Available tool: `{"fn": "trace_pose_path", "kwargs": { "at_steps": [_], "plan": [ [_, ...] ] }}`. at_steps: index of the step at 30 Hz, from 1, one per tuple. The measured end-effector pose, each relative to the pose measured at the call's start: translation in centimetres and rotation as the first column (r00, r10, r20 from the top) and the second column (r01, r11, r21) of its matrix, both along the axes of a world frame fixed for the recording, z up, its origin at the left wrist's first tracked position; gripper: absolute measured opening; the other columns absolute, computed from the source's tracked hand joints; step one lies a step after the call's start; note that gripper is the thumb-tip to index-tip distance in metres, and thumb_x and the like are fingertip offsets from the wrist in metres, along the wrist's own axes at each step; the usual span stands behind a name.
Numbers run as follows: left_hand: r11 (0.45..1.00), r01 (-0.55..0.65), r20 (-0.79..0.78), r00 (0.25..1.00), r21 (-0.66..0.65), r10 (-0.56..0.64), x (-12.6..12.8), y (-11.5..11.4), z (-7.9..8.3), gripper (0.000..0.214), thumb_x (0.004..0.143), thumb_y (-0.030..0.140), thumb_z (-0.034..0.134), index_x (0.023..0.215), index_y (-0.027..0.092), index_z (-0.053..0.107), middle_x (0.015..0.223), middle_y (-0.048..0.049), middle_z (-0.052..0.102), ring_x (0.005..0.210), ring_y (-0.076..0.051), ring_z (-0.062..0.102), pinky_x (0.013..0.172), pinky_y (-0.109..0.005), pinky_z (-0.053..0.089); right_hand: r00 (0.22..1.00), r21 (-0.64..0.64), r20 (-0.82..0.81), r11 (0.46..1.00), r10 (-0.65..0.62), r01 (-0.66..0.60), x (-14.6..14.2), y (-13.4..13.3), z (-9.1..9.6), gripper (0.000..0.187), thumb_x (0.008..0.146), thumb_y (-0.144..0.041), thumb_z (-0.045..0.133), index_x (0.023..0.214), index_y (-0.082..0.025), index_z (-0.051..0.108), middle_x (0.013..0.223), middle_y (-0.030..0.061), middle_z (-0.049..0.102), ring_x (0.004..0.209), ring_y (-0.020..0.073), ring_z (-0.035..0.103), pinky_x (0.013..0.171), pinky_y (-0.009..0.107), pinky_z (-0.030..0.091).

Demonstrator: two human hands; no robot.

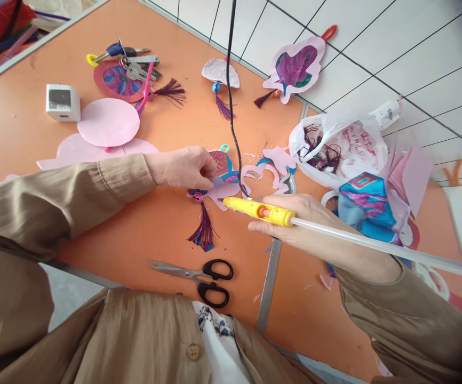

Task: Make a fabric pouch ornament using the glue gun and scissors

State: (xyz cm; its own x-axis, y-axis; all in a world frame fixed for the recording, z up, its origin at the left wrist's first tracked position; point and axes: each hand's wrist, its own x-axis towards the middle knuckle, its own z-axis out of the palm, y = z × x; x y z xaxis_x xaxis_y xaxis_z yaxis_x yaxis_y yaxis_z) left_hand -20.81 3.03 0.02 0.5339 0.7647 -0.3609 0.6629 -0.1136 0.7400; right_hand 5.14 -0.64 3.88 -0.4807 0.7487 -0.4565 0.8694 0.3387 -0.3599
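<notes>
My right hand [303,210] is wrapped round a yellow hot glue gun [259,209] with a long clear glue stick in its back end. Its nozzle points left at a pink paper ornament [228,190] with a patterned blue and purple piece on it. My left hand [186,166] has its fingers closed at the ornament's left side, pinching its edge; the exact grip is partly hidden. From the ornament hangs a dark purple tassel [204,226] with a pink bead [198,198]. Black-handled scissors [199,277] lie on the orange table in front of me.
A black cord [232,106] runs down to the glue gun. At the right are a white plastic bag [347,144] with threads and blue patterned fabric [369,205]. Pink paper pieces [109,121], keys [135,71], a white charger [62,102] and finished-looking tasselled ornaments [299,69] lie farther back.
</notes>
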Motion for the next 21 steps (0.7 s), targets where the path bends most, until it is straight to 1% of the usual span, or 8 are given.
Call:
{"fn": "trace_pose_path", "kwargs": {
  "at_steps": [5,11,16,21],
  "plan": [
    [0.999,0.034,0.044,0.998,-0.002,-0.034,-0.1,-0.1,0.0,0.011,0.071,0.018,0.059,0.060,0.017,0.059,0.057,0.0012,0.058,0.055,-0.011,0.046,0.054,-0.025,0.031,1.000,0.013,0.006,1.000,-0.016,0.016,-0.9,0.2,0.3,0.047,0.086,-0.054,0.069,0.065,-0.025,0.038,0.063,-0.0024,0.049,0.061,0.0173,0.045,0.058,0.031,0.029],
    [0.999,0.015,0.018,1.000,-0.043,-0.014,0.1,-0.2,0.5,0.010,0.071,0.017,0.058,0.061,0.017,0.062,0.057,0.0012,0.057,0.056,-0.011,0.048,0.057,-0.026,0.031,1.000,0.044,-0.012,0.999,0.013,-0.013,-1.4,0.5,0.5,0.048,0.088,-0.053,0.067,0.065,-0.024,0.035,0.060,-0.0046,0.045,0.060,0.0153,0.040,0.060,0.031,0.027],
    [1.000,0.013,-0.003,1.000,-0.008,-0.013,0.2,-0.2,0.4,0.011,0.071,0.017,0.059,0.061,0.016,0.061,0.056,0.0018,0.057,0.054,-0.010,0.045,0.057,-0.026,0.031,1.000,0.060,-0.004,0.998,0.022,-0.022,-1.7,0.8,0.5,0.051,0.086,-0.055,0.069,0.063,-0.024,0.035,0.057,-0.0052,0.043,0.058,0.0145,0.040,0.059,0.031,0.026],
    [1.000,0.015,0.009,1.000,-0.007,-0.015,0.0,-0.2,0.2,0.009,0.071,0.019,0.059,0.064,0.016,0.066,0.058,0.0020,0.059,0.055,-0.010,0.048,0.056,-0.025,0.032,0.999,0.054,0.023,0.998,0.038,-0.039,-1.4,0.9,0.5,0.053,0.087,-0.058,0.068,0.063,-0.024,0.035,0.057,-0.0052,0.043,0.057,0.0142,0.038,0.059,0.030,0.025]
  ]
}}
